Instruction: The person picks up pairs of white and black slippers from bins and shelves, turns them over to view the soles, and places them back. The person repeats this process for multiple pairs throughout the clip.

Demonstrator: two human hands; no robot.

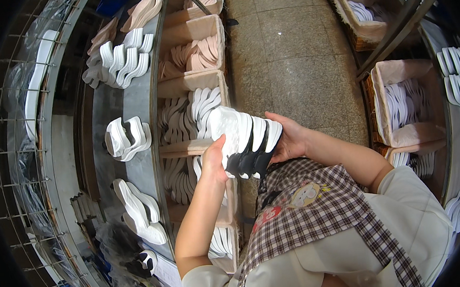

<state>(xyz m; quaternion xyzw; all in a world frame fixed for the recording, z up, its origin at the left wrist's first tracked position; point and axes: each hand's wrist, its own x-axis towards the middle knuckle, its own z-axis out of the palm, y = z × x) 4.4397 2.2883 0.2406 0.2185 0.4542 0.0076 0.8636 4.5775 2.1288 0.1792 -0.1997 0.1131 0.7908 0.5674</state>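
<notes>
A stack of several white-and-black shoe soles is held between my two hands in front of my apron. My left hand grips its left side, the thumb lying against the outermost white sole. On the other side my right hand is closed around the stack, and some of its fingers are hidden behind the soles. Below and left of the stack, cloth-lined bins hold more white soles. Nearest on the metal shelf is a pair of white soles with dark parts.
Along the left runs a grey metal shelf with white soles and pink soles. Beside it, a lined bin holds pink soles. Across the tiled aisle stand more lined baskets and a slanted metal post.
</notes>
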